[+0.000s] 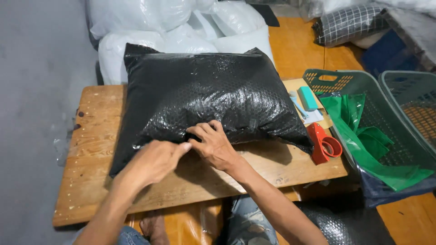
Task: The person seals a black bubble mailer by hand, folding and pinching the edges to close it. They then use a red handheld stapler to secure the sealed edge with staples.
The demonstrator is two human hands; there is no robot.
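Where the wood is bare: the low table (91,149) shows its left third, floor grey beyond it.
Left hand (152,162): curled, knuckles up, its fingertips pressed against the near edge of the parcel and meeting the other hand's fingers; whether it pinches the wrap cannot be told.
Parcel (204,95): a plump pillow shape in black bubble wrap, lying flat across the table's middle, its near edge right under both sets of fingertips, the bulk of it beyond them.
Right hand (213,145): fingers bent and spread on the same near edge, tips pushing down into the wrap, thumb beside the left hand's fingertips.
Behind the parcel: white bags (168,27) in clear plastic, piled just beside its far edge.
Tape dispenser (323,144): red, on the table's right end, near the parcel's right corner, well apart from the hands.
Teal block (307,98): lying behind the dispenser on paper.
Baskets (363,86): green, right of the table, with green sheets (363,140) folded inside the nearer one.
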